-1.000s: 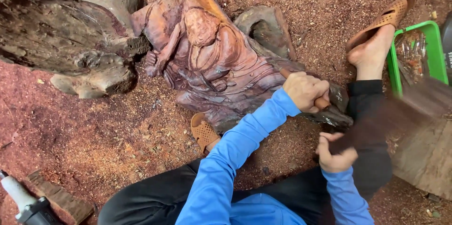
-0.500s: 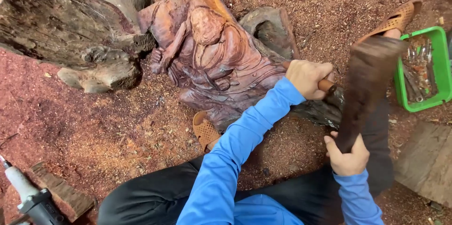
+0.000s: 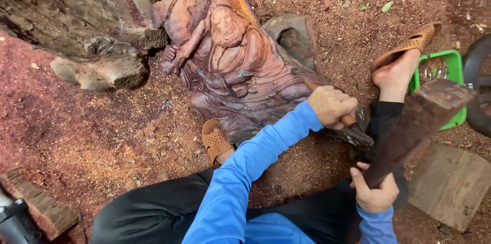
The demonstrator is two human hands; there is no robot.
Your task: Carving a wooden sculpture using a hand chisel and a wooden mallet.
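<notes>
Wood carving of a seated figure lies flat on the sawdust-covered red ground, right between the person's spread legs, with a rough weathered stump touching its upper left side. Left hand is fisted tight around a chisel handle, pressed against the carving's lower right edge. Right hand is wrapped around the thin end of a chunky wooden mallet, which is raised and tilted up to the right. Both feet wear orange sandals, one just under the carving, the other lifted beside a green tray with tools in it. A flat wooden board sits lower right.
</notes>
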